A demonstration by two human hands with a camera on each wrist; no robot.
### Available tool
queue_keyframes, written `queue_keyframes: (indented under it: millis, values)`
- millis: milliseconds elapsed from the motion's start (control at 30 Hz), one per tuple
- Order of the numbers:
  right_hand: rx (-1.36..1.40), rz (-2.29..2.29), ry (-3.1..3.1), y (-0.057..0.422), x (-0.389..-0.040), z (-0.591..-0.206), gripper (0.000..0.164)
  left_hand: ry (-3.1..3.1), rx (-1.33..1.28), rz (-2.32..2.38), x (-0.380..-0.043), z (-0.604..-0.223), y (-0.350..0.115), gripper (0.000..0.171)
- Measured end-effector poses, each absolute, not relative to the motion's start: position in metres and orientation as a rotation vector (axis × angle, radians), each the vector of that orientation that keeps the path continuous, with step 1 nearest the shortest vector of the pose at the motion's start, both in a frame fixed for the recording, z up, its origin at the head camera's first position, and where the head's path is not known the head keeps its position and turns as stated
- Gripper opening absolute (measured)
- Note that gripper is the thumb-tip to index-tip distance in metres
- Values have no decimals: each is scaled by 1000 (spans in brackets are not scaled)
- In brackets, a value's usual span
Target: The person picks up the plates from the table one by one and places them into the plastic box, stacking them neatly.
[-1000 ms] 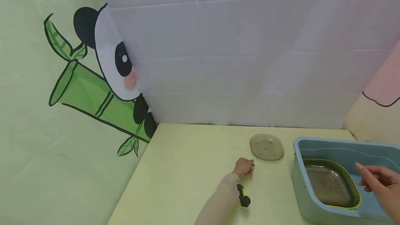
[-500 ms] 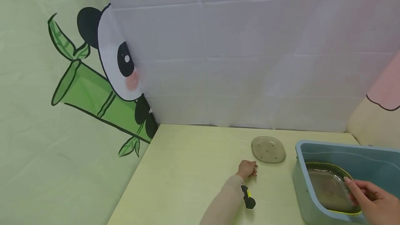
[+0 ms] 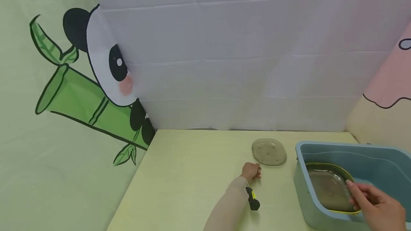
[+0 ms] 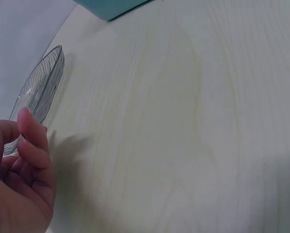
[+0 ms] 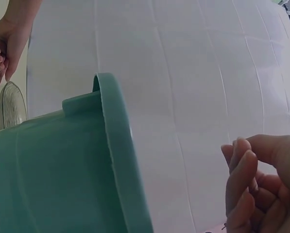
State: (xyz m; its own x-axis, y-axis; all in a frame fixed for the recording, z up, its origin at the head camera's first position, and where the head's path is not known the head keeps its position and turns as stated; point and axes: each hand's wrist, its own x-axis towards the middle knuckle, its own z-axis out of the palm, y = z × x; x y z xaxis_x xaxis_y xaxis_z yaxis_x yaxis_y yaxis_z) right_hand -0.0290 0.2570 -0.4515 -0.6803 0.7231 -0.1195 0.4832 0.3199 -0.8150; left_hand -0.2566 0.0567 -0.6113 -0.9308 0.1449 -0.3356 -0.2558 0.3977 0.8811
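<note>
My left hand [image 3: 251, 171] rests loosely curled on or just above the table, holding nothing. Just beyond it lies a flat see-through glass dish [image 3: 269, 152] with several small dots; in the left wrist view the same ribbed dish [image 4: 51, 80] is partly behind my fingers [image 4: 35, 155]. My right hand [image 3: 374, 202] hovers over the blue plastic basin [image 3: 303, 184], thumb and fingers bent close together. In the head view it overlaps the edge of a dark glassy dish [image 3: 330, 186] with a yellow-green rim, but the right wrist view shows nothing in that hand [image 5: 261, 184].
The basin's raised wall [image 5: 120, 155] stands at the table's right side. A pale yellow table [image 3: 192, 159] stretches left of it. White cloth [image 3: 224, 63] hangs behind, and a panda-print cloth [image 3: 57, 152] covers the left side.
My right hand has moved left, from over the basin's right part to over the edge of the dark dish. My left hand stays beside the glass dish. The head view shifts slightly.
</note>
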Motion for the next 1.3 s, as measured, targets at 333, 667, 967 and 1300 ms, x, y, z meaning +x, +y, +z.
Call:
queue_keyframes:
  millis: [333,667,967,1300]
  values:
    - [-1179,1388,-2192,256,-28,-457,38,2341,-120,1545,-265,-614,68,27]
    - [-1164,1411,-2082,260,-26,-464,31,2343,-240,1541,-272,-618,79,29]
    - [-1164,1334,-2162,268,-32,-471,42,2361,-286,1540,-283,-626,89,26]
    - [-1181,1369,-2192,277,-40,-473,46,2417,-287,1611,-285,-620,96,26]
